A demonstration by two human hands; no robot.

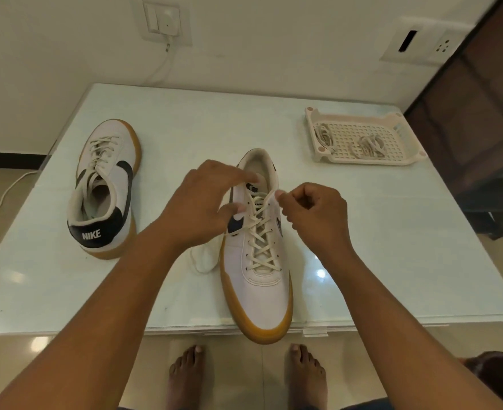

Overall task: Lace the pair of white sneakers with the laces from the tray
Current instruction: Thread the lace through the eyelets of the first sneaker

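Observation:
A white sneaker (259, 279) with a gum sole lies in front of me, toe over the table's near edge, its cream lace (260, 241) crossed through most eyelets. My right hand (312, 214) pinches the lace end at the upper right eyelet. My left hand (203, 205) hovers over the shoe's left side with thumb and fingers at the upper eyelets; a loose length of lace (201, 258) trails on the table below it. The second sneaker (105, 184), laced, lies at the left with its heel toward me.
A white perforated tray (392, 159) at the back right holds bundled laces (365, 145). The pale glass table (377, 261) meets a wall with a switch plate (163, 20) and cable. A dark chair (487, 143) stands to the right. My bare feet (244, 377) are below.

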